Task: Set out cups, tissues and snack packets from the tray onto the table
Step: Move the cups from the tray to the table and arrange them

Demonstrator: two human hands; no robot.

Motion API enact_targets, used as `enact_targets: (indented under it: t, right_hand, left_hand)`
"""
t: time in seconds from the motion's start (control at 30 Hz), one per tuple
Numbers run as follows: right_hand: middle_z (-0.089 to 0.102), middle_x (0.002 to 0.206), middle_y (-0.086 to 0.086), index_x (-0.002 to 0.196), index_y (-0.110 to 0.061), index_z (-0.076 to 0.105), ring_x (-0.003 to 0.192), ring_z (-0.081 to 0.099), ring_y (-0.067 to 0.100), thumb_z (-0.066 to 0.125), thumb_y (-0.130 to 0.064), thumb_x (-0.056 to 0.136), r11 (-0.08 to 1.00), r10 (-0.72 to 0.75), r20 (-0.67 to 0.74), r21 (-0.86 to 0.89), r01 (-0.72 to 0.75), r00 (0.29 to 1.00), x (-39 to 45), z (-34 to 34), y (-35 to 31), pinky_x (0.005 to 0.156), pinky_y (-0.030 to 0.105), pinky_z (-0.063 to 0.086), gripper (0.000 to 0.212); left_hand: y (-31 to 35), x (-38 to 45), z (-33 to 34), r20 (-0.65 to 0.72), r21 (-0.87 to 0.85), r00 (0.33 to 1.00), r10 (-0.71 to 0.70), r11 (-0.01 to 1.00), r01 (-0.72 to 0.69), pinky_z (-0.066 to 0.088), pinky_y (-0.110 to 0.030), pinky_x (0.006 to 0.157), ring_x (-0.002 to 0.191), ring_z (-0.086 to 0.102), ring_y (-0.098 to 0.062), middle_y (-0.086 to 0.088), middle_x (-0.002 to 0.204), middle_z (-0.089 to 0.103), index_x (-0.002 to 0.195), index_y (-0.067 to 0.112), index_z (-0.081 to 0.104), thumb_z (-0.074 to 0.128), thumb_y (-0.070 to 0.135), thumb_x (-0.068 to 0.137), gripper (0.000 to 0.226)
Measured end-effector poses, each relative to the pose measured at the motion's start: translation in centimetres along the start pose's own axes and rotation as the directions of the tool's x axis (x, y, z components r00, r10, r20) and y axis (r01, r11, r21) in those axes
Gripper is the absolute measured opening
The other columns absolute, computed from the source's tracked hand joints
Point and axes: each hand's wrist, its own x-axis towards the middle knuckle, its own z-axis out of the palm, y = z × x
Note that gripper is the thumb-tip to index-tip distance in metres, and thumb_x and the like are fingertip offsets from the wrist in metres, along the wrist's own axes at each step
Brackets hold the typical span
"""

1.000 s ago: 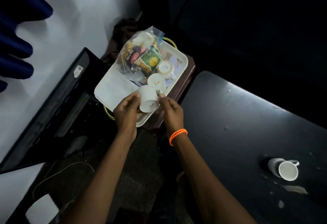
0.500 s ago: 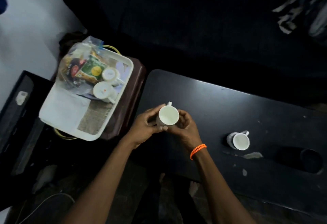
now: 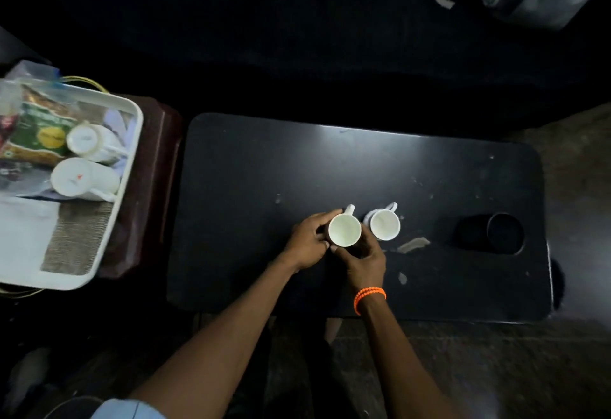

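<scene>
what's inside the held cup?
Held cup looks empty, only its pale inside showing. Both hands wrap its sides, so the wall and whatever is beneath stay hidden.

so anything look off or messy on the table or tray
Pale scuffs or smears mark the black table beside the set-down cup. On the tray, two cups lie tipped on their sides.

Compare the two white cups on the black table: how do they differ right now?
The held cup is gripped by the left hand and right hand; the free cup stands untouched. The held cup sits nearer the tray, the free cup farther right. Both are white, upright, handles pointing away.
</scene>
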Motion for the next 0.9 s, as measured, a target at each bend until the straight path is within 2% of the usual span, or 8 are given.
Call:
enact_targets:
  t: [0.3,0.37,0.47,0.53,0.67,0.73,0.83,0.9]
  right_hand:
    - [0.078,0.101,0.001,0.110,-0.018,0.074,0.091,0.073,0.012,0.094,-0.020,0.066,0.976,0.164,-0.192,-0.111,-0.188,0.968,0.0,-0.6,0.8,0.077,0.019,0.053,0.049]
    - [0.078,0.097,0.007,0.105,-0.013,0.075,0.089,0.073,0.021,0.093,-0.021,0.069,0.944,0.289,-0.220,-0.097,-0.315,0.932,-0.4,-0.4,1.3,0.083,0.029,0.057,0.041]
    - [0.078,0.082,0.010,0.085,-0.012,0.076,0.085,0.075,0.032,0.087,-0.025,0.076,0.900,0.392,-0.178,-0.131,-0.416,0.903,-1.5,1.0,1.7,0.089,0.045,0.060,0.019]
    - [0.076,0.073,0.005,0.073,-0.014,0.074,0.081,0.074,0.029,0.082,-0.029,0.079,0.895,0.369,-0.184,-0.192,-0.402,0.911,-2.6,2.8,1.3,0.083,0.036,0.058,0.018]
    - [0.070,0.067,-0.004,0.073,-0.011,0.070,0.073,0.067,0.020,0.078,-0.029,0.082,0.926,0.277,-0.070,-0.246,-0.286,0.958,-5.3,9.2,-1.5,0.073,0.027,0.047,0.022]
    - [0.070,0.069,-0.003,0.074,-0.009,0.069,0.070,0.064,0.016,0.078,-0.026,0.083,0.951,0.175,0.082,-0.270,-0.147,0.981,-6.8,13.0,-3.4,0.072,0.028,0.050,0.022]
    - [0.074,0.080,0.004,0.083,-0.008,0.073,0.072,0.063,0.011,0.080,-0.018,0.084,0.967,0.000,0.374,-0.237,0.096,0.928,-9.3,19.5,-6.7,0.073,0.023,0.050,0.012]
    - [0.076,0.095,0.006,0.097,-0.010,0.077,0.081,0.066,0.013,0.080,-0.018,0.083,0.941,-0.130,0.525,-0.202,0.271,0.841,-10.7,23.6,-8.9,0.078,0.020,0.050,0.017]
  left_hand:
    - [0.5,0.7,1.7,-0.008,-0.029,1.000,-0.012,0.999,0.012,0.046,-0.032,0.114,0.143,0.048,-0.022,-0.009,0.158,0.046,0.150,0.006,0.048,0.044,-0.031,0.076,0.083]
    - [0.0,0.6,1.3,-0.015,-0.031,0.999,-0.038,0.999,0.038,0.045,-0.034,0.115,0.145,0.046,-0.023,-0.009,0.159,0.044,0.152,0.011,0.047,0.047,-0.028,0.080,0.083]
    - [-0.4,0.4,-1.0,-0.131,-0.093,0.984,-0.118,0.990,0.106,0.047,-0.027,0.106,0.141,0.051,-0.025,-0.010,0.154,0.050,0.150,0.017,0.050,0.059,-0.015,0.087,0.071]
    - [-0.2,-0.2,-4.1,-0.324,-0.216,0.932,-0.161,0.972,0.093,0.048,-0.024,0.098,0.133,0.059,-0.028,-0.014,0.142,0.062,0.141,0.007,0.058,0.064,-0.011,0.089,0.055]
    - [-0.1,-4.0,-13.4,-0.759,-0.271,0.625,-0.182,0.961,-0.049,0.060,-0.043,0.091,0.094,0.070,-0.027,-0.017,0.104,0.073,0.119,0.003,0.071,0.064,-0.007,0.090,0.031]
    - [-0.1,-6.7,-17.7,-0.894,-0.127,0.440,-0.086,0.990,-0.064,0.057,-0.028,0.086,0.086,0.067,-0.025,-0.016,0.099,0.071,0.119,0.002,0.070,0.065,0.001,0.091,0.028]
    - [-1.3,-10.1,-24.0,-0.992,-0.012,0.126,-0.019,0.998,0.056,0.047,-0.028,0.095,0.103,0.060,-0.027,-0.019,0.118,0.061,0.129,0.003,0.064,0.066,0.024,0.093,0.042]
    - [-2.4,-11.5,-27.7,-0.988,-0.149,0.023,-0.152,0.985,0.092,0.044,-0.037,0.101,0.118,0.058,-0.034,-0.023,0.131,0.053,0.134,0.006,0.059,0.059,0.037,0.096,0.049]
